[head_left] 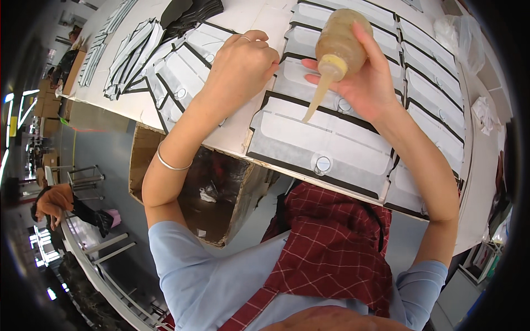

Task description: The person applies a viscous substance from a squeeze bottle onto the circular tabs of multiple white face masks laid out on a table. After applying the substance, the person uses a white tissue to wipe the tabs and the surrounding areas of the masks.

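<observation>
My right hand (pixel 369 77) grips a translucent squeeze bottle (pixel 342 41) with yellowish contents, tilted nozzle-down. Its long nozzle (pixel 319 99) points at a flat white panel with black edging (pixel 309 135), on the table's near side; whether the tip touches it I cannot tell. A small round ring mark (pixel 323 164) shows on that panel. My left hand (pixel 243 60) is closed, fingers curled, above the table beside the panel rows; what is inside the fingers, if anything, is hidden. Similar loose panels (pixel 185 71) lie in an overlapping heap near the left forearm.
More panels (pixel 433 83) are laid in rows on the right. Dark pieces (pixel 193 14) and grey-white strips (pixel 105 41) lie at the far left. Below the table edge stands an open cardboard box (pixel 221 190). Crumpled white paper (pixel 486 115) sits at right. Another person (pixel 58 198) is in the left background.
</observation>
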`<action>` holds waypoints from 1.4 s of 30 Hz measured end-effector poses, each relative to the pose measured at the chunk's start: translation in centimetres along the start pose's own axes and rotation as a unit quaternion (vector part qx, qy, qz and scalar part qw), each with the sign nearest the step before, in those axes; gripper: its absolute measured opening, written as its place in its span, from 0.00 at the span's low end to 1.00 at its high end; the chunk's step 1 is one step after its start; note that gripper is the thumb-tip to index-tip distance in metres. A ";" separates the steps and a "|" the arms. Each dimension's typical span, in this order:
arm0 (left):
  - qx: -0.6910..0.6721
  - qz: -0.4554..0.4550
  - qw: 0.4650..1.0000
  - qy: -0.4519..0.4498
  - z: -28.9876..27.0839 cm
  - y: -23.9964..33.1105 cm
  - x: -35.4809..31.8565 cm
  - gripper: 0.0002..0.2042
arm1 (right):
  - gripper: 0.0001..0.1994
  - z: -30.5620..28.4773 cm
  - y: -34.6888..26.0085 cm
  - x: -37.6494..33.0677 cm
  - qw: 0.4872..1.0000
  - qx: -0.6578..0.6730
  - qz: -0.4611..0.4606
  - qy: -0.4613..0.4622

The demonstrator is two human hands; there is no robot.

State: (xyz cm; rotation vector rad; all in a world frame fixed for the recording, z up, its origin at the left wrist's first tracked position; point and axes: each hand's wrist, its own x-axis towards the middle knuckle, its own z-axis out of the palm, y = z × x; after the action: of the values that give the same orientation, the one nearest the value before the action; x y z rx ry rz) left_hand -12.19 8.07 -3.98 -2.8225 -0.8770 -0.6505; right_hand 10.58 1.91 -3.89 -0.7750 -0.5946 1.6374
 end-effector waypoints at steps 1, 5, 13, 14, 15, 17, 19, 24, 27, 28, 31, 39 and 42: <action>0.013 0.007 1.000 0.000 0.2 0.0 0.0 0.03 | 0.31 0.0 0.0 0.0 1.000 -0.010 0.002 0.005; 0.069 0.030 0.997 -0.018 0.1 0.3 0.4 0.03 | 0.31 -0.1 0.2 0.1 1.000 -0.031 0.001 -0.005; 0.096 0.047 0.994 -0.008 0.3 0.7 0.8 0.04 | 0.31 -0.1 0.6 0.1 0.998 -0.054 -0.011 -0.023; 0.075 0.024 0.997 -0.012 0.3 0.6 0.7 0.04 | 0.31 0.0 0.7 0.1 0.998 -0.057 -0.010 -0.022; 0.028 -0.026 0.999 -0.030 0.4 0.3 0.5 0.04 | 0.32 0.0 0.8 0.1 0.998 -0.059 -0.010 -0.021; -0.067 -0.125 0.988 -0.066 0.5 -0.4 0.3 0.05 | 0.32 0.0 0.8 0.1 0.998 -0.063 -0.011 -0.023; -0.152 -0.233 0.956 -0.094 0.4 -0.1 0.2 0.07 | 0.32 -0.1 0.8 0.0 0.997 -0.065 -0.016 -0.027; -0.290 -0.308 0.903 -0.072 1.6 -1.1 -0.8 0.08 | 0.33 0.0 0.9 -0.1 0.996 -0.073 -0.021 -0.035; -0.233 -0.231 0.944 -0.045 1.4 -1.1 -0.9 0.07 | 0.33 -0.1 0.9 -0.1 0.996 -0.072 -0.021 -0.037; -0.192 -0.183 0.964 -0.028 1.4 -1.2 -0.9 0.06 | 0.33 -0.2 0.9 0.0 0.996 -0.072 -0.021 -0.038; -0.091 -0.098 0.991 0.003 0.8 -0.4 -0.6 0.04 | 0.33 -0.1 0.9 -0.2 0.997 -0.067 -0.023 -0.034; 0.000 -0.071 0.997 -0.009 0.7 0.2 0.4 0.02 | 0.31 -0.2 1.1 -0.1 0.997 -0.072 -0.017 -0.027; -0.015 -0.096 0.995 -0.021 1.0 0.0 0.2 0.03 | 0.31 -0.2 1.0 -0.2 0.997 -0.073 -0.020 -0.029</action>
State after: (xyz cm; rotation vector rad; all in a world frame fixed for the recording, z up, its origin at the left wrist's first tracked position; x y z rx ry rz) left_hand -11.65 8.43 -4.79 -2.8103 -1.1674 -0.6341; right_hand 10.05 1.49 -4.72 -0.8188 -0.7728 1.5974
